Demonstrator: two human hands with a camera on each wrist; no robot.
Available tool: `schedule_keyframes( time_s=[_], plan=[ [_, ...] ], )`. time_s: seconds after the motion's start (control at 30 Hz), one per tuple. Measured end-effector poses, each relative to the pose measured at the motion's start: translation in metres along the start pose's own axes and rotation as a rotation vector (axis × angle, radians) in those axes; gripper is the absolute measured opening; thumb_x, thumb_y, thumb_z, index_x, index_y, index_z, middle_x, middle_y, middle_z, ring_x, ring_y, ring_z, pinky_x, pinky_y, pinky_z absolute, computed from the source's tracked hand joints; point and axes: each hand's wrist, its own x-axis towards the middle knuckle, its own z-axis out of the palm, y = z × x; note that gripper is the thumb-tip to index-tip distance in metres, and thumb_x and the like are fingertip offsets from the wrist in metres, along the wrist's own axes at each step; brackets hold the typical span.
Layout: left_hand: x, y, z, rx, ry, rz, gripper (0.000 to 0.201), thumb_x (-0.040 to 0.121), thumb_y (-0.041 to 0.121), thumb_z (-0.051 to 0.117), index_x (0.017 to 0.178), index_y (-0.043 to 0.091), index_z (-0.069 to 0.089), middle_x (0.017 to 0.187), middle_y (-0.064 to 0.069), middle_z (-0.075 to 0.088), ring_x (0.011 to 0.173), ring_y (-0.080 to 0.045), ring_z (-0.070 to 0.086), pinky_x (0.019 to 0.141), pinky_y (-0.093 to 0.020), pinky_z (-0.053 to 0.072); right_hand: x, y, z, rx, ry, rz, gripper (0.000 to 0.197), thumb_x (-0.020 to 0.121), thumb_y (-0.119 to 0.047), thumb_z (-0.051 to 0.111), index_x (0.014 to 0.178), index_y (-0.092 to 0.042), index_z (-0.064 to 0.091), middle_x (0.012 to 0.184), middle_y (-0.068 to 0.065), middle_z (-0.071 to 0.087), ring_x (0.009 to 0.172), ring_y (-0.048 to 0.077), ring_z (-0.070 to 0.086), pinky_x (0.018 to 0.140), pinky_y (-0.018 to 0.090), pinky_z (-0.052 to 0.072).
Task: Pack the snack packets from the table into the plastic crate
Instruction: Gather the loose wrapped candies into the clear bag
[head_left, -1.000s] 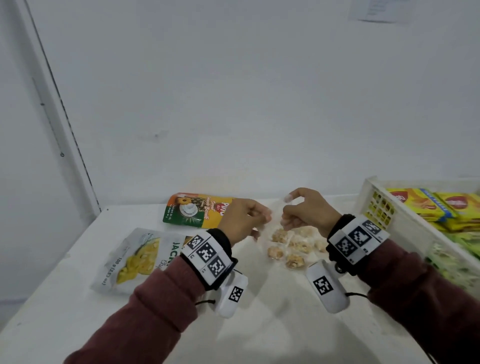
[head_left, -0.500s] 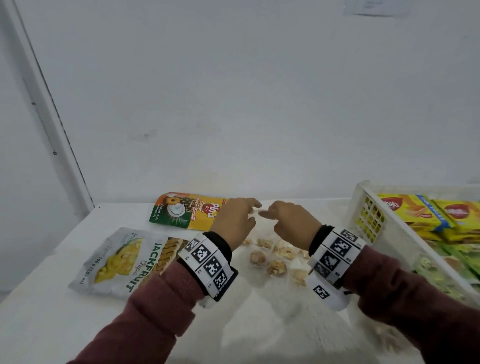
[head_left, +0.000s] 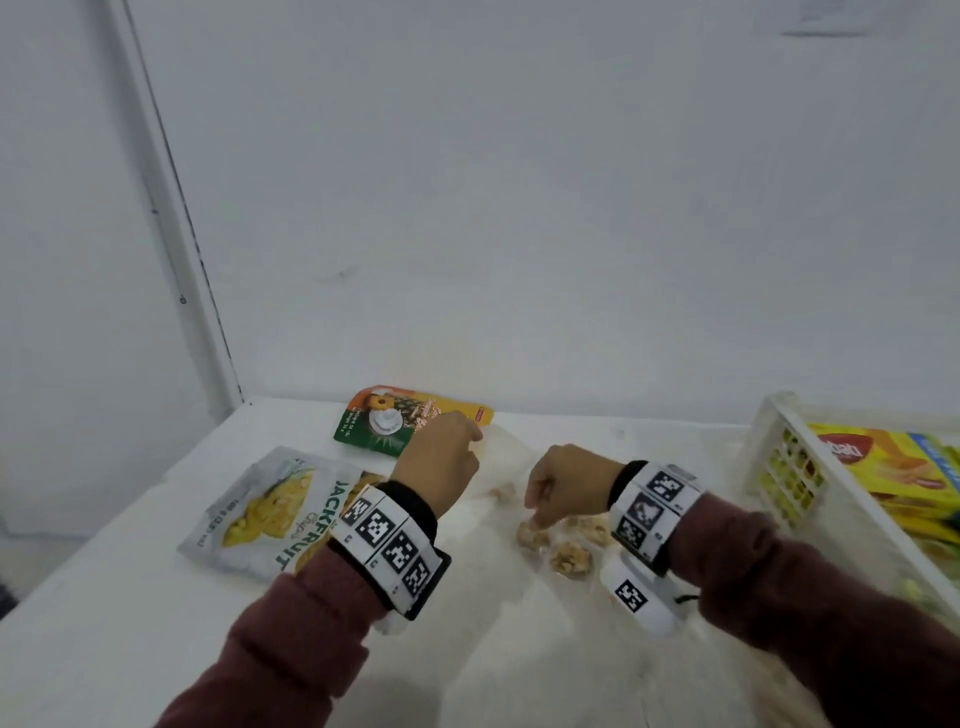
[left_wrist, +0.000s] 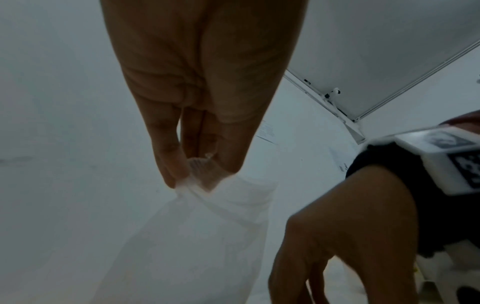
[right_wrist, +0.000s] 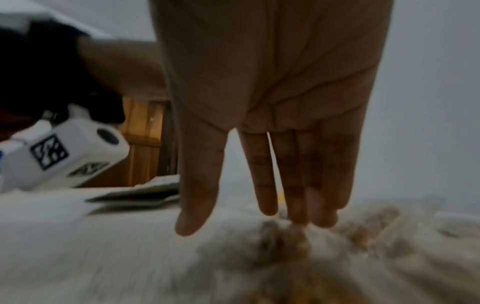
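Pinching clear bag (left_wrist: 197, 236), left hand (left_wrist: 202, 86); "JACKFRUIT" pouch (head_left: 275, 512) beside.

Plain white wall (head_left: 519, 182) behind, white vertical trim strip (head_left: 171, 208) at left corner, white table (head_left: 130, 623) abutting wall, paper notice (head_left: 831, 15) upper right, wooden slatted panel (right_wrist: 145, 142), diffuse even lighting

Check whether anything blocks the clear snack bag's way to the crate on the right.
Only the right hand lies between the clear snack bag, pinched by the left hand, and the crate; the table there holds nothing else visible.
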Motion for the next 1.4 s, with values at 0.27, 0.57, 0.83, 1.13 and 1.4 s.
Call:
schedule_keyframes(
  time_s=[0.27,0.57,0.83,1.13,1.4],
  plan=[
    [-0.001,0.002,-0.001,0.017,-0.036,-0.027,0.037,0.092,0.008,0.048,0.128,0.012,0.051,0.135,-0.003,0.048,0.122,-0.016,0.047,0.099,-0.021,0.031,0.019,-0.014,0.034,-0.488,-0.089,0.031,0.037,0.087,-0.02,0.061,0.118,-0.004,0.052,0.124,0.014,0.055,0.112,0.03,0.054,0.089,0.033,0.045],
    [0.003,-0.002,-0.003,-0.02,-0.028,-0.042,0.038,0.091,0.008,0.049,0.129,0.012,0.051,0.134,-0.003,0.05,0.12,-0.016,0.049,0.1,-0.021,0.033,-0.007,-0.01,-0.029,0.2,0.075,-0.255,0.019,0.087,-0.004,0.053,0.089,-0.012,0.071,0.086,0.002,0.071,0.079,0.015,0.064,0.08,0.024,0.051],
    [0.007,0.0,-0.011,-0.201,-0.013,-0.059,0.035,0.085,0.005,0.054,0.119,0.006,0.06,0.12,-0.008,0.06,0.109,-0.024,0.054,0.09,-0.027,0.04,0.0,-0.011,-0.026,0.091,0.547,-0.323,0.02,0.093,-0.018,0.053,0.109,-0.029,0.061,0.103,-0.016,0.067,0.1,0.005,0.062,0.105,0.037,0.029],
    [0.002,-0.013,-0.013,-0.338,-0.05,-0.041,0.034,0.083,0.004,0.056,0.115,0.012,0.064,0.123,-0.003,0.059,0.084,-0.013,0.053,0.075,-0.015,0.039,0.0,-0.023,-0.019,-0.532,0.672,-0.266,0.021,0.086,-0.017,0.055,0.099,-0.032,0.062,0.082,-0.011,0.069,0.078,0.017,0.061,0.086,0.045,0.02],
    [0.006,-0.02,-0.022,-0.372,-0.038,0.02,0.034,0.083,0.001,0.055,0.113,0.01,0.066,0.12,-0.005,0.062,0.094,-0.017,0.058,0.077,-0.013,0.038,-0.004,-0.037,-0.019,-0.565,0.583,-0.217,0.032,0.091,-0.019,0.047,0.114,-0.035,0.062,0.099,-0.006,0.067,0.089,0.023,0.06,0.082,0.041,0.024]
  ],
)
